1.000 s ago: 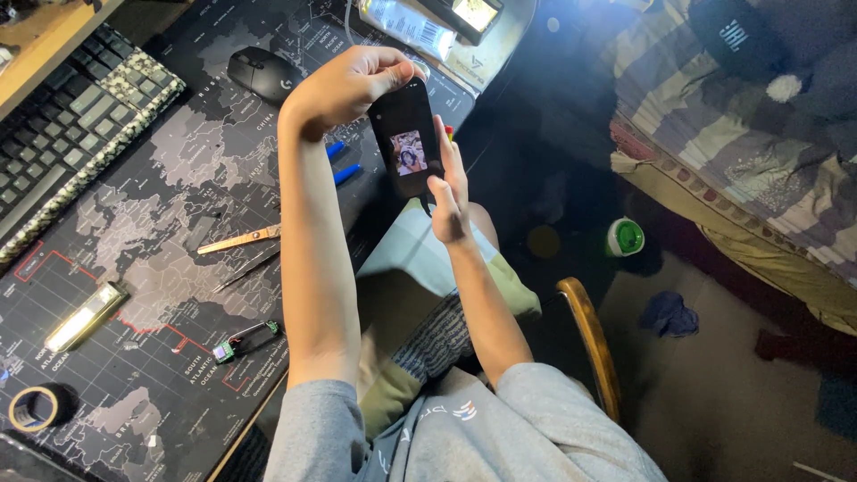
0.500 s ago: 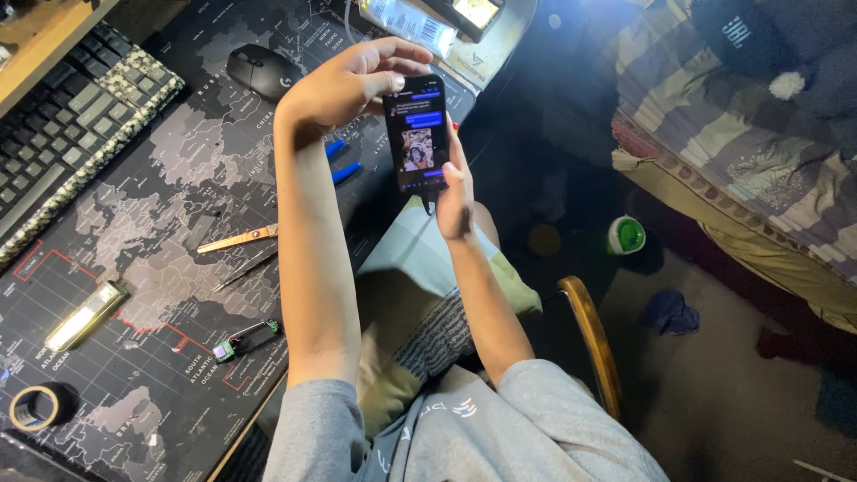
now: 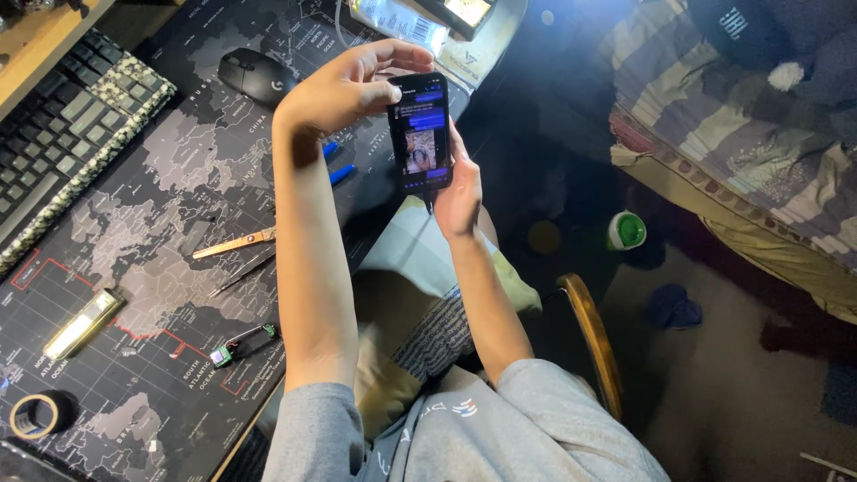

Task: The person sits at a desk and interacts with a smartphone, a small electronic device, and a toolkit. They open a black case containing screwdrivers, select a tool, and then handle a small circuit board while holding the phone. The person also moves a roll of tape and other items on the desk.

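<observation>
A black smartphone (image 3: 420,134) with a lit screen is held upright above my lap, just off the desk's edge. My right hand (image 3: 460,192) grips it from behind and below, fingers wrapped round its right side. My left hand (image 3: 344,85) arches over the phone's top left corner, with the thumb and fingertips pinching its upper edge. The screen shows chat bubbles and a small picture. Both forearms rise from my grey shirt sleeves at the bottom of the view.
A dark world-map desk mat (image 3: 152,205) carries a black mouse (image 3: 259,76), a keyboard (image 3: 71,134), scissors (image 3: 237,243), blue pens (image 3: 339,170), a small circuit board (image 3: 241,344) and a tape roll (image 3: 36,415). To the right are a wooden chair arm (image 3: 589,339), a green-lidded cup (image 3: 627,230) and a striped bed cover (image 3: 741,134).
The phone has turned more upright and its screen content has scrolled. My left hand has slid from the phone's side to its top corner.
</observation>
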